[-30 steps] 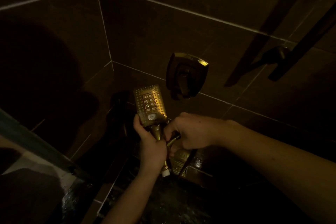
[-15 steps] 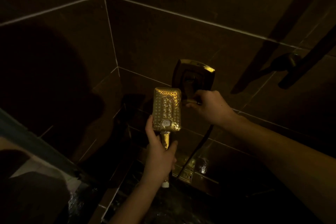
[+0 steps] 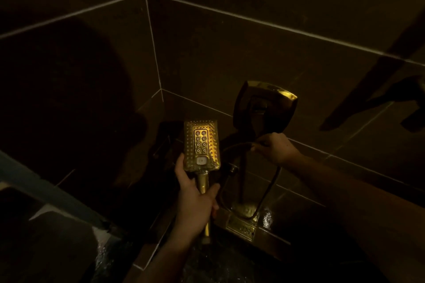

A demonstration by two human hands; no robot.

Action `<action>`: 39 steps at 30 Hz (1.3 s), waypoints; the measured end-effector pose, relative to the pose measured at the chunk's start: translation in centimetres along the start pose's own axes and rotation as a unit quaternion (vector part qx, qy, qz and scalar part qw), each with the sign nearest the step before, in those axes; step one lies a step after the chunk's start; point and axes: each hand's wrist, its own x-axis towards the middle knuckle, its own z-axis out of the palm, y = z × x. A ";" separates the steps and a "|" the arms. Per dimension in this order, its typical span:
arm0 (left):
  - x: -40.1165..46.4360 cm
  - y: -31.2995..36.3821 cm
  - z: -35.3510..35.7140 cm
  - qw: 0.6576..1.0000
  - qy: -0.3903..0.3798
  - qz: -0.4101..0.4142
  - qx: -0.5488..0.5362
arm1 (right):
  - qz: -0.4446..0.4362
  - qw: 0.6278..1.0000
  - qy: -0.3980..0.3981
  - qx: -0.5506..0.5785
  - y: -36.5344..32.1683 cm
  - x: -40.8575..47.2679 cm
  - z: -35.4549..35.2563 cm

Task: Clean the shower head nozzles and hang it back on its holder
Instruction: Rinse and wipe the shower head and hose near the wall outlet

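The gold rectangular shower head (image 3: 201,145) stands upright in the middle of the view, its nozzle face and white button turned toward me. My left hand (image 3: 195,200) grips its handle below the head. My right hand (image 3: 274,148) is to the right, pinching the dark hose (image 3: 268,190), which loops down to the floor. Just above that hand, a shiny gold wall fitting (image 3: 264,105) is fixed to the tile; I cannot tell whether it is the holder.
Dark tiled walls (image 3: 230,53) meet in a corner behind the shower head. A gold floor drain (image 3: 241,227) lies below the hose on wet tiles. A dark rail (image 3: 368,82) slants across the right wall. A ledge (image 3: 46,188) crosses the lower left.
My left hand lifted the shower head and turned it upright. My right hand left the handle, rose toward the wall fitting, and now holds the hose just below it.
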 end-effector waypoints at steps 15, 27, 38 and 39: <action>-2.0 1.8 -0.1 0.954 0.115 -0.128 -0.247 | 0.064 0.986 -0.090 -0.126 -2.0 -1.9 0.3; -3.9 9.6 4.5 0.843 0.139 -0.224 -0.469 | -0.069 0.992 -0.048 0.092 -6.4 -21.0 -3.6; -9.2 16.7 9.0 0.832 0.150 -0.201 -0.496 | -0.124 0.987 0.100 0.018 -7.2 -29.7 -7.1; -9.4 17.1 9.2 0.833 0.148 -0.196 -0.495 | -0.127 0.986 0.108 0.017 -7.2 -29.9 -7.4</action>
